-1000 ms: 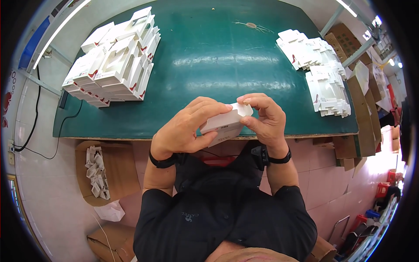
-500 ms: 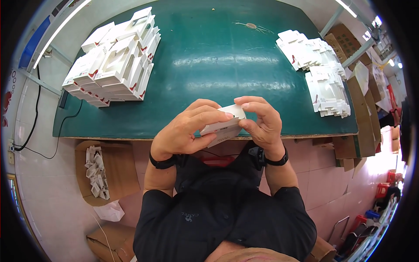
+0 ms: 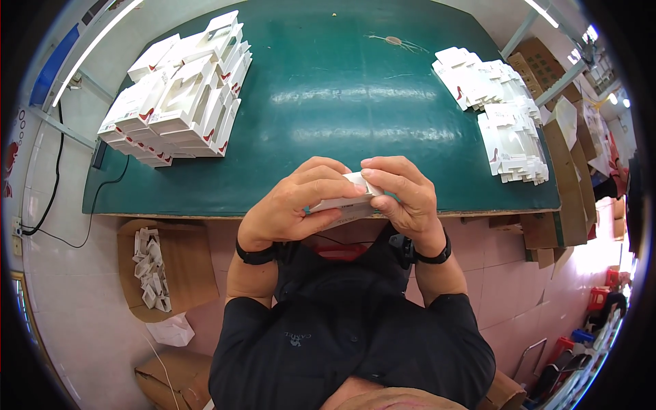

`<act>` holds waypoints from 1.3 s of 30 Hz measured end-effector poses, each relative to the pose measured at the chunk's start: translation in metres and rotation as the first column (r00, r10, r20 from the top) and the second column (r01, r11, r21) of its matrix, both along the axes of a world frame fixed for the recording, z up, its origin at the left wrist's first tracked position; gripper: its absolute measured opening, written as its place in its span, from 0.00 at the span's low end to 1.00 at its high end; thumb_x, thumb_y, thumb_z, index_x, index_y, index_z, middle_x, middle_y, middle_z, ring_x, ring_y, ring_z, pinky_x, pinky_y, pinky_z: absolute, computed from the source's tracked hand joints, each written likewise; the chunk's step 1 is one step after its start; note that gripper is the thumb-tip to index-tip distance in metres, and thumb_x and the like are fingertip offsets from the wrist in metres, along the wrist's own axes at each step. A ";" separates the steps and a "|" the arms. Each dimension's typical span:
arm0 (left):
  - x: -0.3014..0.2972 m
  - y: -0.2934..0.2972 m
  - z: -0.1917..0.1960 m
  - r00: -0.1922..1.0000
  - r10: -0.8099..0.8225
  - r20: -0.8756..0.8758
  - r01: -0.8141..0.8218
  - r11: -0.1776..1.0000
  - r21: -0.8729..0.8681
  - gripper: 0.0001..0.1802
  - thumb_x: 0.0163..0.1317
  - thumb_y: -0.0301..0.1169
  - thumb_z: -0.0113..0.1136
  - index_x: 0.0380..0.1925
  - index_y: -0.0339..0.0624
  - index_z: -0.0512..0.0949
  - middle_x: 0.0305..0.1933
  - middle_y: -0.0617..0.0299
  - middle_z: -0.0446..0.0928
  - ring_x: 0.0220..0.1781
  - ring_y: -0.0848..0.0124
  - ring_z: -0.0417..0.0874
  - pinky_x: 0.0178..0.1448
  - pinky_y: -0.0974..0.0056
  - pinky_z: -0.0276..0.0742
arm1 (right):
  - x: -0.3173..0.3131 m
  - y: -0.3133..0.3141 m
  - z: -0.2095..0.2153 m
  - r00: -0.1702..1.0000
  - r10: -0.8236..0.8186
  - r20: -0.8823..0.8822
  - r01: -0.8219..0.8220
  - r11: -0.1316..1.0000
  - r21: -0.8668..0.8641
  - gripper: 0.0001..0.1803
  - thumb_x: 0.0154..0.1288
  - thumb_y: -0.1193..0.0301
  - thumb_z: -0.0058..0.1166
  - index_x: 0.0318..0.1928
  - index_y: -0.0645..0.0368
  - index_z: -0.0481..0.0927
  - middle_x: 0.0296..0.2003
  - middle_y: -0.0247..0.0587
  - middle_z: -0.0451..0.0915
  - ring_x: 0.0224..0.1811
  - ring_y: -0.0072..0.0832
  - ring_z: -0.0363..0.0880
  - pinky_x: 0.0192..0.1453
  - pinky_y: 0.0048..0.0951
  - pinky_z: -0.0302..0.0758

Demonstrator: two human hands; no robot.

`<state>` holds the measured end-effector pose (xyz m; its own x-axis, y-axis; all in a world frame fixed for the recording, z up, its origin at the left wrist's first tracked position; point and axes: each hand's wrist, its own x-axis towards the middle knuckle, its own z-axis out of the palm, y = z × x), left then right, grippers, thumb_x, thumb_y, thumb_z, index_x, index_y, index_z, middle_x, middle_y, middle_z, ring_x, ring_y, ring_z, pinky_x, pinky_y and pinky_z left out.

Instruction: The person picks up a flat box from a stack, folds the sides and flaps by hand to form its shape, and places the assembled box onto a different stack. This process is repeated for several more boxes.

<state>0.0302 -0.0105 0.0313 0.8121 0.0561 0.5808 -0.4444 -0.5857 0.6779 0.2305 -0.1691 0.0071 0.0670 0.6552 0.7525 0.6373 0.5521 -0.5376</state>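
Between my two hands, just over the table's near edge, is a small white cardboard box [image 3: 346, 211] with fine dark print. My left hand [image 3: 301, 198] grips it from the left, fingers along the top and thumb beneath. On the right end, my right hand [image 3: 404, 197] pinches the box's end flap with thumb and fingertips. Part of the box is hidden behind the fingers. At the table's left stands a tall stack of folded-up white boxes [image 3: 171, 96] with red marks and cut-out windows. Flat, overlapping white box blanks [image 3: 512, 133] lie at the right edge.
The green table [image 3: 328, 137] spans the space ahead. A tangle of rubber bands [image 3: 393, 41] rests near its far side. An open carton [image 3: 190, 266] with white card pieces stands on the floor at the left. More brown cartons [image 3: 570, 178] line the right side, and a black cable hangs at left.
The box's end flap, raised half a second ago, is now pressed down. My right fingers have moved slightly left and down onto it, while the left hand keeps its hold.
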 end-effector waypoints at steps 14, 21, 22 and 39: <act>0.001 -0.002 -0.003 1.000 -0.012 0.020 0.014 0.997 -0.077 0.29 0.54 0.14 0.73 0.57 0.44 0.85 0.53 0.56 0.83 0.62 0.52 0.82 0.63 0.55 0.78 | -0.001 -0.002 0.002 0.999 0.024 0.040 -0.025 1.000 0.014 0.16 0.75 0.60 0.65 0.47 0.62 0.86 0.55 0.53 0.85 0.52 0.43 0.86 0.55 0.38 0.83; -0.001 -0.012 -0.012 0.985 0.171 0.034 -0.161 0.969 -0.186 0.27 0.60 0.20 0.74 0.61 0.42 0.80 0.62 0.50 0.77 0.64 0.57 0.80 0.64 0.57 0.79 | -0.004 -0.005 0.002 1.000 -0.001 -0.001 0.001 1.000 0.008 0.15 0.75 0.61 0.65 0.40 0.63 0.85 0.54 0.52 0.85 0.52 0.42 0.86 0.55 0.37 0.82; -0.001 -0.014 -0.014 0.966 0.252 0.052 -0.233 0.942 -0.242 0.27 0.62 0.22 0.74 0.61 0.42 0.79 0.64 0.49 0.76 0.65 0.58 0.80 0.65 0.57 0.79 | -0.003 -0.006 -0.001 0.999 -0.015 -0.041 0.015 1.000 -0.012 0.16 0.76 0.61 0.65 0.41 0.63 0.85 0.54 0.52 0.85 0.53 0.42 0.86 0.56 0.38 0.82; -0.014 -0.002 -0.043 0.960 0.255 0.118 -0.231 0.955 -0.189 0.18 0.67 0.30 0.75 0.54 0.40 0.80 0.64 0.49 0.75 0.66 0.56 0.80 0.68 0.55 0.79 | -0.003 -0.004 -0.002 0.963 0.139 -0.232 -0.163 0.983 -0.089 0.13 0.79 0.64 0.61 0.49 0.63 0.83 0.60 0.53 0.81 0.65 0.45 0.81 0.67 0.41 0.78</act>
<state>0.0161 -0.0125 -0.0117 0.6731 0.3503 0.6513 -0.4001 -0.5682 0.7191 0.2271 -0.1731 0.0051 0.1200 0.7459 0.6551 0.4077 0.5647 -0.7176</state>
